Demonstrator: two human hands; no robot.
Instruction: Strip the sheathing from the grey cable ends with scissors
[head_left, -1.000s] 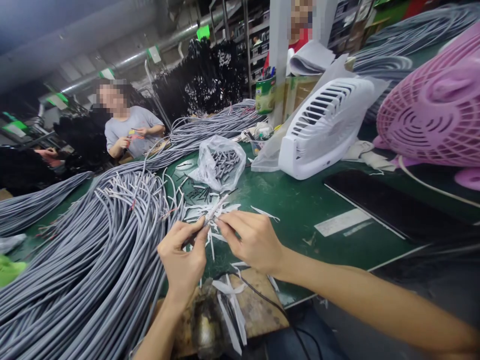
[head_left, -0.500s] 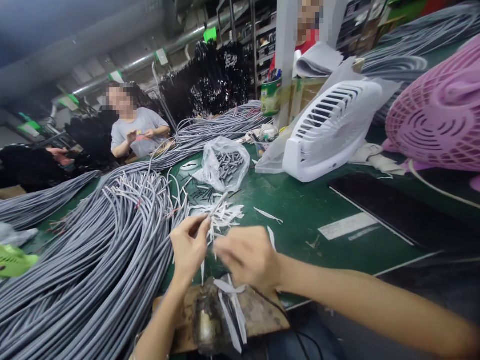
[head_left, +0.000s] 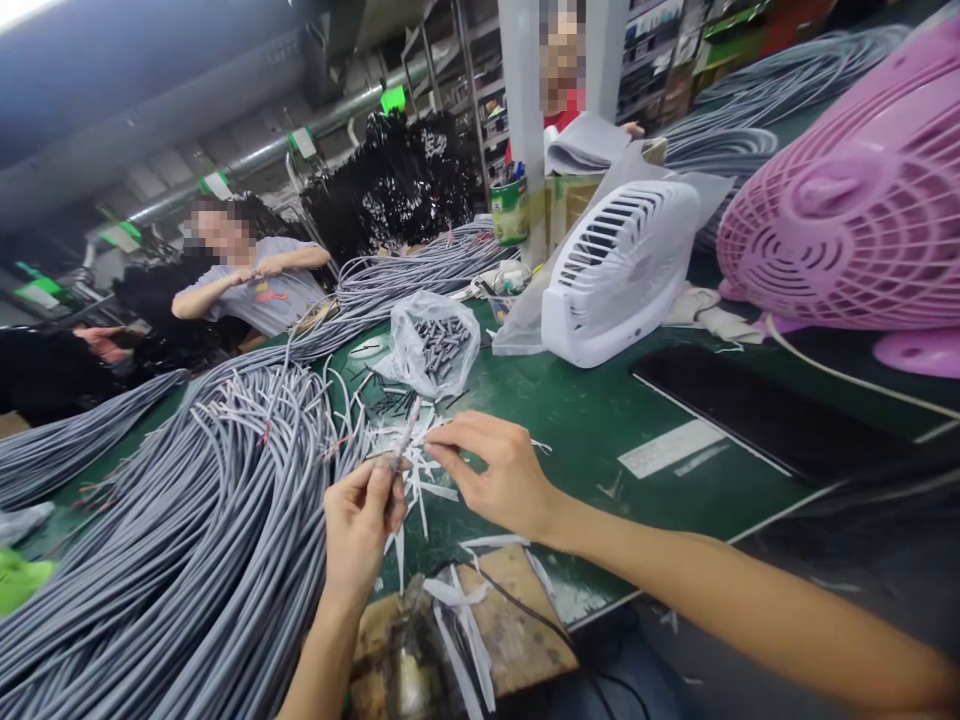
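Observation:
My left hand (head_left: 361, 525) is closed in a pinch on the end of a grey cable (head_left: 401, 440), whose tip sticks up above the fingers. My right hand (head_left: 499, 475) hovers just right of that tip with thumb and forefinger drawn together in a pinch; what it holds, if anything, is too small to make out. White paper strips (head_left: 420, 480) lie scattered on the green table (head_left: 585, 420) beneath both hands. A large bundle of grey cables (head_left: 172, 540) fills the table to my left.
A clear plastic bag of small dark sleeves (head_left: 433, 342) lies beyond my hands. A white fan (head_left: 619, 272) and a pink fan (head_left: 855, 200) stand at the right. A wooden block with a metal tool (head_left: 450, 650) sits near me. Other people (head_left: 251, 275) work at the back.
My right hand has risen from below the cable end to beside it, near the tip. My left hand keeps its pinch on the cable. The view has shifted slightly.

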